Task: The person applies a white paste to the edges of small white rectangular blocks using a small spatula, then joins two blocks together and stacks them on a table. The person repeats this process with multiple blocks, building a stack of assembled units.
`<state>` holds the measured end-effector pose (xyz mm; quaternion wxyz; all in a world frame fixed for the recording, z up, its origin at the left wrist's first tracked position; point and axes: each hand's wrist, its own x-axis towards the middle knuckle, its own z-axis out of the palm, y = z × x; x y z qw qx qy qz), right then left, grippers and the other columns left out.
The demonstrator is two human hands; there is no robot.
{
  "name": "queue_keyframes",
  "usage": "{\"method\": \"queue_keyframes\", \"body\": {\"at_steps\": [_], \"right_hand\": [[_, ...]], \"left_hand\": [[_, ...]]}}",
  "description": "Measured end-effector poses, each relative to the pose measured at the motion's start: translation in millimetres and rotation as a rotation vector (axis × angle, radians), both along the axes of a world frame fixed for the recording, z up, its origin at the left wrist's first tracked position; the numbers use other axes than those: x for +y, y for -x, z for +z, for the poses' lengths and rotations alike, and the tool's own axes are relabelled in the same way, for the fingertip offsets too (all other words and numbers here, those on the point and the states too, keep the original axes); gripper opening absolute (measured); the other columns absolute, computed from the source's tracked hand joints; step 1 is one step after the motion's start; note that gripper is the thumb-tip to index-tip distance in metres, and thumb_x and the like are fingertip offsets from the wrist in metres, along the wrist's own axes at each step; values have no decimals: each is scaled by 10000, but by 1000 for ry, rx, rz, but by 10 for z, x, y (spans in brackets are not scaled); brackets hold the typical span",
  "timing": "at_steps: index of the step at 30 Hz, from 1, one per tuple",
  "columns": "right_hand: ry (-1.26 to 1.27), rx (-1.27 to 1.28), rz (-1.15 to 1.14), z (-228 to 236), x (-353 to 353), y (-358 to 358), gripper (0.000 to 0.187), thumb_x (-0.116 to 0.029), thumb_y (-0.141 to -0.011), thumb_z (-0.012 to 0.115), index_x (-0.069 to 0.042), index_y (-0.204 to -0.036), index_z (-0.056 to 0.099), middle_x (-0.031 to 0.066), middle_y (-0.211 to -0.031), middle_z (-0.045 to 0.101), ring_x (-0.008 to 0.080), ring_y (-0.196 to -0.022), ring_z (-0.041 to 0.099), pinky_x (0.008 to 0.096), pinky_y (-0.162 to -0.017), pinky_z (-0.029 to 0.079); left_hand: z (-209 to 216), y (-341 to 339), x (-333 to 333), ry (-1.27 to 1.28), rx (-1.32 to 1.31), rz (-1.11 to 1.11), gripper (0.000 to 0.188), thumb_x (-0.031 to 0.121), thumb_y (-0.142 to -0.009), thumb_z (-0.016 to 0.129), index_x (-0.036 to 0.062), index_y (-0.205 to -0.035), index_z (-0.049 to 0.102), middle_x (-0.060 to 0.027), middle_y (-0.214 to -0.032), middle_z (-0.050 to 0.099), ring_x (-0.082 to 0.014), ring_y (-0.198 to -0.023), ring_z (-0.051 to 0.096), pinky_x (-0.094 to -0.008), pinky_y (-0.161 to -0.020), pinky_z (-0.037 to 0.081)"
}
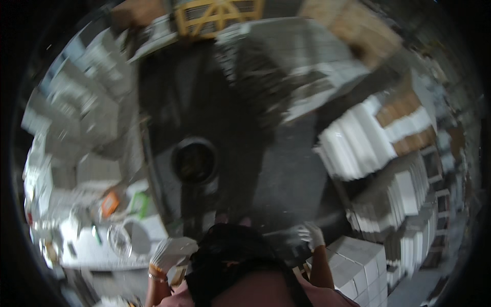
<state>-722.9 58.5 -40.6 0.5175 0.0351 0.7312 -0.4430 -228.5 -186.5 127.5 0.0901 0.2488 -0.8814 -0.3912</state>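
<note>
My left hand, in a white glove, is beside the front right corner of a white worktable. Blur smears its fingers, and I cannot tell whether the pale shape at them is glove or something held. On my right side, my right hand, also gloved in white, hangs over the floor with its fingers a little apart and nothing visible in them. Close by it stands a stack of white boxes. On the worktable lie an orange item, a green item and a clear round roll or dish.
A round dark bin stands on the dark floor ahead. Stacked white slabs or boxes line the right. White stacks fill the left. Further off are a grey-white wrapped pile, brown cartons and a yellow frame.
</note>
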Motion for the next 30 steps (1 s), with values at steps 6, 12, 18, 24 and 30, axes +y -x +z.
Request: {"method": "queue_keyframes", "body": {"at_steps": [6,12,18,24,30], "right_hand": [[45,-122,-17,-52,-336,-135,489,-350,-970,681,-43,-1346,624,85,-1048,726,181,-825,696,279,-662,527],[64,51,-72,109,-788,221,487,-384,-961,679,-72,-1335,655,58,-1069,738,187,-888,697,327,-752,527],[-84,178,-120,129,-1185,661,452,-331,-928,710,-43,-1275,690,62,-1023,742,162,-847,681,296,-714,512],[-168,115,-192,-163,-1459,814,445,-274,-894,745,21,-1224,698,74,-988,735,139,-834,669,278,-701,502],[-150,456,43,-640,-1818,1572,466,-314,-894,720,7,-1230,691,125,-1039,757,216,-900,709,357,-795,542]], "left_hand": [[11,857,-486,-182,-270,57,356,410,-894,670,148,-1116,766,-59,-971,766,-254,-885,727,-332,-761,562],[19,1769,-1384,-305,-486,90,435,490,-900,603,146,-1116,759,-107,-1079,746,-326,-1022,690,-394,-866,540],[-19,2441,-2474,-169,-496,-19,437,462,-917,603,112,-1149,725,-117,-1080,740,-331,-1027,687,-421,-877,527],[-165,3070,-3338,-118,-421,-87,477,495,-899,603,112,-1162,710,-138,-1024,736,-342,-990,688,-441,-854,531],[-286,4237,-4029,-16,-428,-188,603,536,-881,621,122,-1319,632,-141,-1175,697,-347,-1077,663,-439,-907,530]]}}
